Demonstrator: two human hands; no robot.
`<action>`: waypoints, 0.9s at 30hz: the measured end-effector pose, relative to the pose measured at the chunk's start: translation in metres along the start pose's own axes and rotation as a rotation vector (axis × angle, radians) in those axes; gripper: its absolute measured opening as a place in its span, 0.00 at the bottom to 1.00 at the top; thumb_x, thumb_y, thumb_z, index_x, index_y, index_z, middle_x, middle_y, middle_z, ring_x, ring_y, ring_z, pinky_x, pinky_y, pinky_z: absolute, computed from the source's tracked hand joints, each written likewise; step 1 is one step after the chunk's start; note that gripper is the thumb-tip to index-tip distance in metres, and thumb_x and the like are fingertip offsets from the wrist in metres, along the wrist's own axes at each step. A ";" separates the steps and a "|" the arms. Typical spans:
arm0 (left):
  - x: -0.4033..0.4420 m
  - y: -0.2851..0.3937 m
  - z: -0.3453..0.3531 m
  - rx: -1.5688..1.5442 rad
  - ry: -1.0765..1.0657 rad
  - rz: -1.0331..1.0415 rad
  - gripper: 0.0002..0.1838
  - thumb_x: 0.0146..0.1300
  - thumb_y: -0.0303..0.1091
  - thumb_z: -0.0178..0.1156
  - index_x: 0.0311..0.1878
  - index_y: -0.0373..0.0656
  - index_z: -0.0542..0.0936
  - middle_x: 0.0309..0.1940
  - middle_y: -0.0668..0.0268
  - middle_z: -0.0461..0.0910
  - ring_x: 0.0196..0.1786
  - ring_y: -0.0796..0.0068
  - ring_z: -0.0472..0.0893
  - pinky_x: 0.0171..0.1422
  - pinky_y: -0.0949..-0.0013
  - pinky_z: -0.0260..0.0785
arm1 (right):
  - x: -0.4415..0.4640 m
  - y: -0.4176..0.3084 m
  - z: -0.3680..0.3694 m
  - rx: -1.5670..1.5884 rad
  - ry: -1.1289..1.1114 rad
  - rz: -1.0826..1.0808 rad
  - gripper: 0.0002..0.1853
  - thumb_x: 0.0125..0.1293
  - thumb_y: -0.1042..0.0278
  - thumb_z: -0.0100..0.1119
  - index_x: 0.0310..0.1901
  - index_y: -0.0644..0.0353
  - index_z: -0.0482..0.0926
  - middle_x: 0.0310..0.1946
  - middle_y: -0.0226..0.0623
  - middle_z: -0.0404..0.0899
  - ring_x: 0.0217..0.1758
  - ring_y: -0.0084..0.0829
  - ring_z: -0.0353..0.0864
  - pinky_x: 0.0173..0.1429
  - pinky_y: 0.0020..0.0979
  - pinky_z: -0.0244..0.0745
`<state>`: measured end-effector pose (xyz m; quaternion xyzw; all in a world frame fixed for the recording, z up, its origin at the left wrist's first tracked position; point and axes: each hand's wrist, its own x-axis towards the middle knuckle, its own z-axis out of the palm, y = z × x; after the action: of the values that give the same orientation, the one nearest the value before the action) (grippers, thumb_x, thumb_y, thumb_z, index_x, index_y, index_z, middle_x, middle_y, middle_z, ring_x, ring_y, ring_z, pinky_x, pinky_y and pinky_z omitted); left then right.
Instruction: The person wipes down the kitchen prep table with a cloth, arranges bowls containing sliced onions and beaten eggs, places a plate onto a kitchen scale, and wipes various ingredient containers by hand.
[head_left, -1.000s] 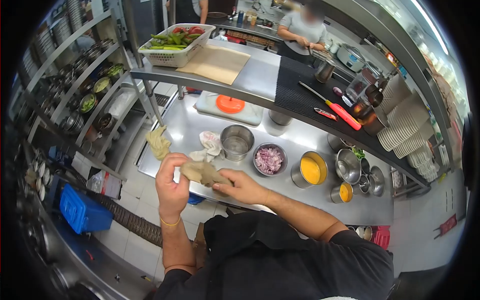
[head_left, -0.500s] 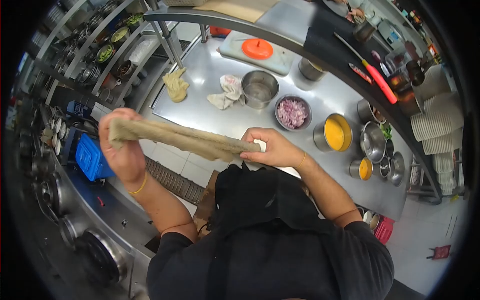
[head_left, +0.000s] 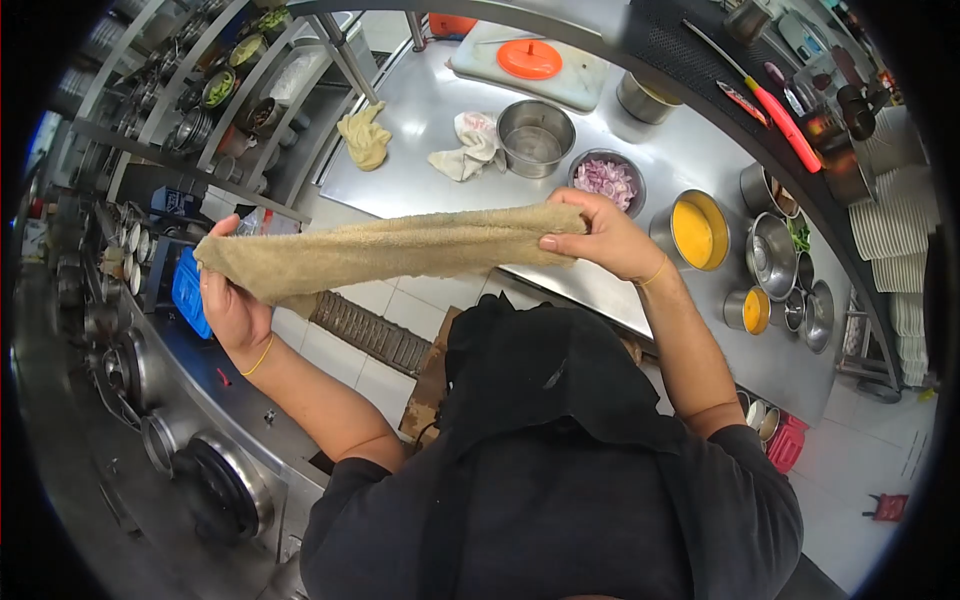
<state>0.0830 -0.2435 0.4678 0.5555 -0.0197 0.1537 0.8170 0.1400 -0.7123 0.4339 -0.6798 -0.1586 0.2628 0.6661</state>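
Observation:
A tan, fuzzy cloth, folded into a long strip, is stretched between my hands in mid-air, in front of my chest. Its left end is gripped by my left hand, partly behind the fabric. My right hand pinches the other end, thumb on the near side and fingers over the far edge. Just beyond that hand, on the steel table, stands a bowl of chopped red onion.
Behind the cloth are a steel pot, a white rag and a yellowish cloth. Pots of orange liquid and steel bowls stand at right. An orange lid lies on a cutting board. Pans line the left.
The cloth has been drawn out straighter and more level. My right hand has risen and moved right; my left hand has shifted slightly lower. The view has shifted a little.

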 end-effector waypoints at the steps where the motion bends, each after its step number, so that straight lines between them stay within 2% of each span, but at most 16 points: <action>1: 0.002 0.002 0.007 -0.031 0.007 -0.009 0.23 0.84 0.40 0.43 0.72 0.35 0.71 0.50 0.56 0.84 0.52 0.64 0.86 0.63 0.57 0.77 | 0.003 -0.008 -0.005 -0.056 -0.006 -0.044 0.13 0.69 0.69 0.71 0.52 0.59 0.80 0.43 0.25 0.83 0.47 0.16 0.80 0.55 0.25 0.76; 4: 0.012 0.004 0.033 -0.183 -0.047 0.005 0.26 0.84 0.39 0.42 0.77 0.36 0.65 0.52 0.58 0.84 0.54 0.64 0.85 0.67 0.57 0.76 | 0.013 -0.031 -0.003 0.445 0.112 -0.174 0.17 0.72 0.67 0.67 0.59 0.60 0.78 0.51 0.31 0.84 0.53 0.20 0.83 0.61 0.28 0.78; 5: 0.020 -0.003 0.037 -0.321 -0.141 -0.018 0.29 0.85 0.42 0.40 0.81 0.37 0.59 0.53 0.60 0.84 0.57 0.65 0.84 0.70 0.57 0.74 | 0.021 -0.033 -0.007 0.528 0.096 -0.207 0.22 0.75 0.62 0.64 0.65 0.61 0.75 0.58 0.34 0.82 0.59 0.25 0.83 0.65 0.32 0.78; 6: 0.025 -0.018 0.035 -0.393 -0.180 -0.090 0.30 0.85 0.46 0.39 0.81 0.39 0.60 0.58 0.59 0.83 0.63 0.63 0.82 0.73 0.55 0.71 | 0.021 -0.030 -0.007 0.539 0.042 -0.122 0.23 0.76 0.61 0.63 0.66 0.61 0.75 0.59 0.34 0.82 0.60 0.25 0.83 0.65 0.32 0.78; 8: 0.016 -0.065 0.044 -0.379 0.118 -0.226 0.33 0.84 0.53 0.38 0.81 0.41 0.61 0.64 0.59 0.80 0.67 0.61 0.79 0.75 0.54 0.69 | 0.022 -0.013 -0.010 0.545 -0.061 0.034 0.24 0.77 0.58 0.63 0.68 0.61 0.74 0.61 0.34 0.81 0.60 0.25 0.83 0.66 0.32 0.78; 10: -0.019 -0.109 0.056 -0.451 0.276 -0.496 0.33 0.83 0.57 0.40 0.77 0.42 0.66 0.68 0.58 0.77 0.70 0.57 0.76 0.79 0.52 0.64 | 0.020 0.034 -0.002 0.193 0.002 0.191 0.23 0.76 0.55 0.64 0.65 0.61 0.79 0.56 0.32 0.85 0.57 0.23 0.84 0.62 0.31 0.80; 11: -0.038 -0.131 0.051 -0.541 0.242 -0.597 0.33 0.83 0.58 0.41 0.75 0.41 0.68 0.67 0.58 0.77 0.70 0.58 0.76 0.78 0.54 0.66 | 0.016 0.058 0.000 0.251 0.032 0.282 0.19 0.76 0.59 0.64 0.62 0.62 0.81 0.53 0.31 0.86 0.54 0.22 0.85 0.59 0.30 0.82; 12: -0.060 -0.154 0.042 -0.627 0.201 -0.707 0.33 0.82 0.58 0.43 0.73 0.40 0.71 0.67 0.58 0.78 0.69 0.59 0.77 0.76 0.55 0.67 | 0.009 0.073 0.004 0.417 0.015 0.255 0.16 0.76 0.65 0.64 0.60 0.62 0.81 0.54 0.32 0.86 0.52 0.22 0.86 0.58 0.29 0.82; 14: -0.093 -0.202 -0.002 -0.323 0.191 -0.769 0.26 0.81 0.48 0.54 0.67 0.35 0.74 0.64 0.55 0.79 0.66 0.59 0.79 0.71 0.56 0.72 | 0.002 0.094 0.007 0.512 0.051 0.290 0.13 0.76 0.71 0.62 0.58 0.63 0.79 0.52 0.34 0.87 0.52 0.24 0.86 0.59 0.31 0.82; 16: -0.096 -0.179 0.014 -0.148 0.190 -0.708 0.21 0.75 0.34 0.61 0.65 0.30 0.75 0.60 0.52 0.81 0.61 0.58 0.82 0.66 0.58 0.75 | -0.002 0.105 0.007 0.479 0.099 0.277 0.15 0.74 0.75 0.63 0.60 0.63 0.78 0.51 0.34 0.86 0.52 0.24 0.85 0.60 0.31 0.81; 18: -0.086 -0.160 0.008 -0.148 0.151 -0.659 0.20 0.72 0.26 0.61 0.64 0.29 0.76 0.58 0.53 0.82 0.59 0.59 0.83 0.64 0.58 0.77 | -0.008 0.085 0.006 0.441 0.141 0.284 0.20 0.72 0.75 0.65 0.64 0.62 0.75 0.51 0.35 0.85 0.53 0.23 0.84 0.58 0.31 0.81; 21: -0.059 -0.120 0.015 -0.093 -0.006 -0.589 0.21 0.71 0.23 0.61 0.65 0.28 0.75 0.58 0.53 0.83 0.59 0.61 0.83 0.65 0.60 0.76 | -0.013 0.073 -0.012 0.327 0.196 0.264 0.22 0.71 0.74 0.66 0.64 0.60 0.73 0.49 0.35 0.86 0.50 0.23 0.85 0.54 0.30 0.81; 23: -0.047 -0.111 0.014 -0.076 -0.076 -0.541 0.22 0.70 0.22 0.62 0.66 0.28 0.74 0.58 0.53 0.83 0.58 0.63 0.84 0.65 0.62 0.76 | -0.014 0.061 -0.020 0.285 0.324 0.159 0.21 0.71 0.74 0.67 0.62 0.59 0.72 0.47 0.35 0.86 0.48 0.23 0.85 0.51 0.28 0.81; 26: -0.029 -0.130 0.002 0.259 -0.069 -0.534 0.23 0.71 0.21 0.61 0.68 0.28 0.73 0.57 0.53 0.84 0.56 0.66 0.84 0.64 0.65 0.75 | -0.014 0.035 -0.023 0.187 0.531 0.018 0.19 0.71 0.74 0.68 0.58 0.58 0.72 0.41 0.35 0.86 0.43 0.22 0.86 0.46 0.26 0.80; 27: -0.025 -0.144 0.000 0.300 -0.011 -0.475 0.23 0.73 0.21 0.60 0.69 0.29 0.72 0.53 0.55 0.85 0.52 0.71 0.84 0.61 0.68 0.76 | -0.015 0.028 -0.024 0.159 0.579 -0.025 0.19 0.70 0.74 0.68 0.58 0.58 0.72 0.41 0.35 0.86 0.43 0.22 0.86 0.46 0.26 0.80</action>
<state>0.0988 -0.2973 0.3333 0.6600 0.1295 -0.0439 0.7387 0.1377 -0.7417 0.4078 -0.6702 0.0508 0.0615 0.7379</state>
